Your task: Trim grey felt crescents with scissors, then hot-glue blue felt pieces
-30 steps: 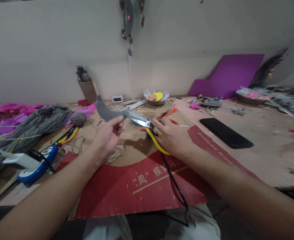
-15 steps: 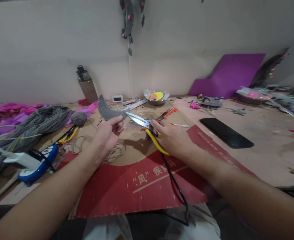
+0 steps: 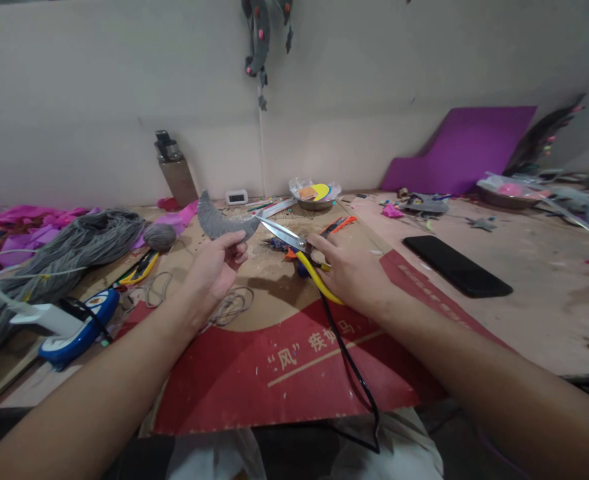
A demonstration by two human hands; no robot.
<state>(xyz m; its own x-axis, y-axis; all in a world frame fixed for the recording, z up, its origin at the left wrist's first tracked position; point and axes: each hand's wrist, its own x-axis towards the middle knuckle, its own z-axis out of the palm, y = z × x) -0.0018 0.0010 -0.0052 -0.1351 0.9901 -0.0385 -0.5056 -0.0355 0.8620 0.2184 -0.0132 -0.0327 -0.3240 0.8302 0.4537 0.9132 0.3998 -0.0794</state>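
Observation:
A grey yarn-wrapped crescent (image 3: 219,221) is pinched by its lower right end in my left hand (image 3: 224,260), thumb on top. My right hand (image 3: 351,270) grips yellow-handled scissors (image 3: 285,235). Their silver blades point left, with the tips close by the crescent's right end; whether they touch it I cannot tell. Beneath both hands lies a red and brown cardboard sheet (image 3: 214,387). Loose grey yarn (image 3: 231,307) is on the cardboard below my left hand.
At left are a grey yarn skein (image 3: 94,240), a yarn ball (image 3: 160,236), a yellow utility knife (image 3: 141,268) and a blue-and-white power strip (image 3: 81,330). A black phone (image 3: 457,265) lies at right. Behind stand a bottle (image 3: 175,170) and a bowl (image 3: 315,200).
The scissors have shifted slightly right, and their tips have moved from over the crescent's end to its right side. My left hand keeps its hold on the crescent.

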